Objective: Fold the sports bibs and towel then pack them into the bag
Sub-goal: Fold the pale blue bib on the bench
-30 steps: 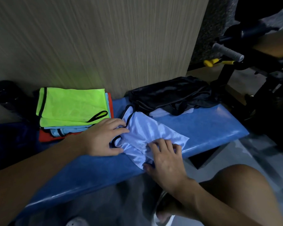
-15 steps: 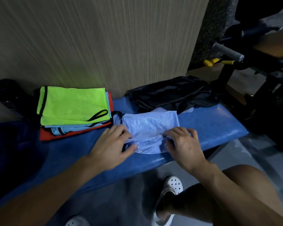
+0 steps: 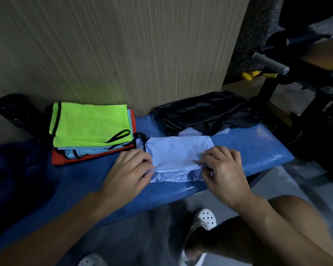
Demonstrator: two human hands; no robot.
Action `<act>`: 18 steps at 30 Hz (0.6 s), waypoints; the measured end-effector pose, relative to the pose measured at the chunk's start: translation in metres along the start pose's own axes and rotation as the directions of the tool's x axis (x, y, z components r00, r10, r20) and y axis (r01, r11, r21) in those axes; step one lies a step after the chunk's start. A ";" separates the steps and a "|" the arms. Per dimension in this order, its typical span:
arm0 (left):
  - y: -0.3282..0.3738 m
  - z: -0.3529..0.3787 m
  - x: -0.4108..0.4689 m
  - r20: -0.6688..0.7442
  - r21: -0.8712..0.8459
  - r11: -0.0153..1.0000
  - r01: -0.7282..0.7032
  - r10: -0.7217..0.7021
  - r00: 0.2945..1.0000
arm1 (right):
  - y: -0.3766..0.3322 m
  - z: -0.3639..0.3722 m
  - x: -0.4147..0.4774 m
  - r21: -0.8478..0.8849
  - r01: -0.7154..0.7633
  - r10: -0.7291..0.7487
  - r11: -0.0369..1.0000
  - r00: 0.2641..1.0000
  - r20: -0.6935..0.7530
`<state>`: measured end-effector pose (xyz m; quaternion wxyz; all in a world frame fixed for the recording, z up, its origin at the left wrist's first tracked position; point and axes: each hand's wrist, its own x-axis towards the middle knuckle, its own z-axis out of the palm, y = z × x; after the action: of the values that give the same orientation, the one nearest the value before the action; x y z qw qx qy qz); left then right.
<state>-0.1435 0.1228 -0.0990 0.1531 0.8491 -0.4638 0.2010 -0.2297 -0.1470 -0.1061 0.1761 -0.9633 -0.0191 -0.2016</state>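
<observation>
The pale blue bib (image 3: 178, 152) lies folded into a flat oblong on the bench (image 3: 258, 148), near its front edge, with a black-trimmed end bunched at its left. The left hand (image 3: 131, 169) sits at the bib's left edge, fingers pressed close together and bent down onto the cloth, thumb tucked against the near fold so the edge is pinched between them. The right hand (image 3: 223, 169) holds the right edge, its fingers curled and bunched, tips nipping a small pleat of fabric (the thumb is hidden under the hand).

Just left of the bib is the stack (image 3: 90, 129) of folded bibs: neon green on top, light blue under it, red at the bottom, its corner almost touching the bib's trim. Behind the bib, against the wall (image 3: 123, 50), the black bag (image 3: 204, 112) lies slumped, with a bit of pale cloth showing at its mouth.

Below the bench a white perforated shoe (image 3: 204, 219) rests on the floor beside a bare knee (image 3: 296, 217). Far right stands dark gym gear with a grey handle (image 3: 269, 63).
</observation>
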 end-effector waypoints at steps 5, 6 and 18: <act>0.009 -0.003 0.000 0.102 -0.025 1.000 0.016 -0.014 0.995 | -0.004 0.003 -0.009 -0.154 -0.003 0.037 0.988 0.975 0.219; 0.009 -0.003 0.008 0.087 -0.030 0.998 0.060 -0.057 0.995 | -0.005 0.001 -0.008 -0.144 -0.002 0.033 0.990 0.976 0.215; -0.009 0.057 0.037 0.393 0.237 0.946 0.219 -0.300 0.869 | -0.002 0.049 0.012 -0.214 -0.068 0.154 0.974 0.896 0.417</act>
<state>-0.1067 0.0756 -0.1314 -0.0053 0.9375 -0.3465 0.0314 -0.1996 -0.1288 -0.1430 0.0839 -0.9960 0.0173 0.0255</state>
